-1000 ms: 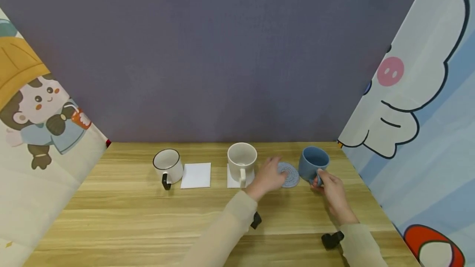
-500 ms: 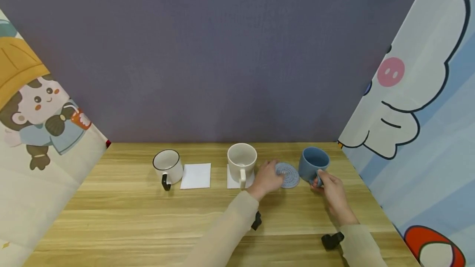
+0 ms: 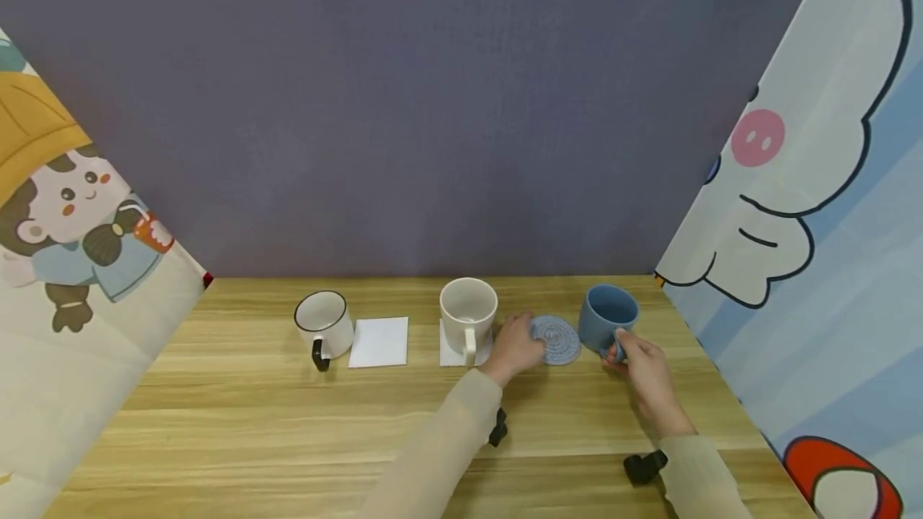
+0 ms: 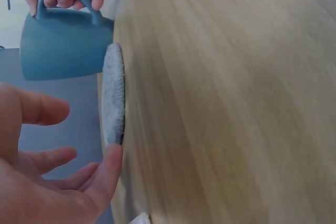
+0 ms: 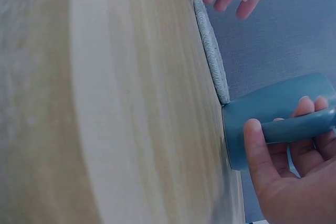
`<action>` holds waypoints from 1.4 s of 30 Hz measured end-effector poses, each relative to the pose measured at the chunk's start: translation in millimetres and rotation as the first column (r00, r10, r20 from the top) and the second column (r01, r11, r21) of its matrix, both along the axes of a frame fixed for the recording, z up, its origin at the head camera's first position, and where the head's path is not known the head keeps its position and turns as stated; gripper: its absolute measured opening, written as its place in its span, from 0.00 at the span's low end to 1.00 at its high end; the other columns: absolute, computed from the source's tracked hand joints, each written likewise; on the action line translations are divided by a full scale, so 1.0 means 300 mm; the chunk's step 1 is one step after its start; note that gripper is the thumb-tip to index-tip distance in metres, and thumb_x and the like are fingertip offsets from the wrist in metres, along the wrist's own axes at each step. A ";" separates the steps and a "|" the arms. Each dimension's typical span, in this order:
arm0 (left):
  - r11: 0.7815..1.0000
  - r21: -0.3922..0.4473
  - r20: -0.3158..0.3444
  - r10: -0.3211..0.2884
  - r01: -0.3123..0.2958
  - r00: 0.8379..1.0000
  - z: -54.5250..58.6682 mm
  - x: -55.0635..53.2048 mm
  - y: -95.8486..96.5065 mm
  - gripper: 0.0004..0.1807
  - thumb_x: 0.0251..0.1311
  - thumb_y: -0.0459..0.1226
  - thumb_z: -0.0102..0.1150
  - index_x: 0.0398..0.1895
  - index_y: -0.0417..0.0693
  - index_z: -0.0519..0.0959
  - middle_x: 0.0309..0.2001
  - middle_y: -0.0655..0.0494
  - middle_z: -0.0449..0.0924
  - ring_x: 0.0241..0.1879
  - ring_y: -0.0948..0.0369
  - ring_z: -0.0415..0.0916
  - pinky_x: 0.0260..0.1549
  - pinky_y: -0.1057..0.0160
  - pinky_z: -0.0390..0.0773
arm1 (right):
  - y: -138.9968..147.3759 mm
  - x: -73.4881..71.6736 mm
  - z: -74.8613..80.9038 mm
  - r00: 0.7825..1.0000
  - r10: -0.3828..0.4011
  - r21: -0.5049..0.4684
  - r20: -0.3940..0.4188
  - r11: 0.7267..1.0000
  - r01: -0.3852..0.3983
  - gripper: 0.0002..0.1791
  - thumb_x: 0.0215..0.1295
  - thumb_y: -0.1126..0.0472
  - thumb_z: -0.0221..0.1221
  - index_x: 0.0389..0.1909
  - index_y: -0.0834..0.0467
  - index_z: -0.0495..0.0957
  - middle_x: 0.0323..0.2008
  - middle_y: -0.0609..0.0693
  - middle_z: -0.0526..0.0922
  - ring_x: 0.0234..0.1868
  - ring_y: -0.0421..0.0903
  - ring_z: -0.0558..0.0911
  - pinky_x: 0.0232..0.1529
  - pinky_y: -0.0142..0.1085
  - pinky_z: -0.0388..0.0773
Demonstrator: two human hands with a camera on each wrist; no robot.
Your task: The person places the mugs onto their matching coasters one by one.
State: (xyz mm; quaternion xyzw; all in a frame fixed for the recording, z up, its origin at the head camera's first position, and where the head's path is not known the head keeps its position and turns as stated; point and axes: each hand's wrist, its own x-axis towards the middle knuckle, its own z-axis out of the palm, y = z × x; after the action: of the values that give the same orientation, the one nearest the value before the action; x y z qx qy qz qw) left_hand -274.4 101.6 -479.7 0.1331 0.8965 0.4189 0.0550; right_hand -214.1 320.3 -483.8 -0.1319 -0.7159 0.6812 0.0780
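Observation:
A blue mug [image 3: 600, 328] stands upright on the wood table at the right, and my right hand [image 3: 649, 379] grips its handle. Just left of it lies a round blue-grey woven coaster [image 3: 557, 340]. My left hand [image 3: 513, 349] is at the coaster's left side. In the left wrist view, one fingertip [image 4: 112, 156] touches the edge of the coaster [image 4: 113, 95], while the thumb and other fingers are spread apart from it. The right wrist view shows the mug [image 5: 278, 100] with its base on the table beside the coaster [image 5: 212, 53].
A cream mug [image 3: 467, 315] stands on a white square coaster [image 3: 450, 355] left of my left hand. Farther left are another white square coaster [image 3: 378, 342] and a white mug [image 3: 324, 325] with dark rim and handle. A grey panel [image 3: 433, 118] borders the table's back.
My left hand has drawn slightly left, its fingers moving from over the coaster to its left edge. The right hand and the blue mug have kept their place.

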 end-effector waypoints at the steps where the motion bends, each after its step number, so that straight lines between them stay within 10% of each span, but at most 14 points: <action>1: 1.000 0.000 -0.002 0.001 -0.001 1.000 -0.005 -0.003 0.002 0.35 0.56 0.34 0.60 0.71 0.40 0.70 0.63 0.38 0.72 0.62 0.45 0.72 0.63 0.49 0.71 | -0.001 0.000 0.000 1.000 0.001 -0.001 -0.003 1.000 -0.001 0.22 0.80 0.52 0.50 0.29 0.65 0.75 0.26 0.48 0.76 0.32 0.41 0.80 0.43 0.38 0.84; 27: 0.986 -0.157 -0.132 0.042 -0.063 0.990 -0.064 -0.035 0.039 0.25 0.41 0.29 0.66 0.49 0.33 0.82 0.45 0.45 0.77 0.48 0.48 0.77 0.54 0.54 0.77 | -0.015 -0.001 0.006 1.000 -0.015 -0.015 0.008 1.000 0.015 0.23 0.80 0.52 0.50 0.29 0.66 0.75 0.27 0.49 0.75 0.32 0.42 0.80 0.44 0.41 0.84; 42: 0.985 -0.162 -0.057 0.050 -0.058 0.997 -0.057 -0.032 0.043 0.28 0.45 0.28 0.67 0.55 0.35 0.82 0.47 0.48 0.75 0.50 0.49 0.75 0.56 0.55 0.76 | -0.016 -0.007 0.010 0.999 -0.039 -0.072 -0.013 0.997 0.038 0.21 0.80 0.55 0.51 0.29 0.65 0.75 0.26 0.49 0.77 0.30 0.43 0.80 0.40 0.42 0.84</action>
State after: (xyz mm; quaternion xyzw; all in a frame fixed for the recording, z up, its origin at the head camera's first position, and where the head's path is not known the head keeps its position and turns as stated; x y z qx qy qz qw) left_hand -284.1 114.6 -496.9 0.1148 0.9323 0.3415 0.0305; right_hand -216.1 315.4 -480.7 -0.1434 -0.6875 0.7059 0.0916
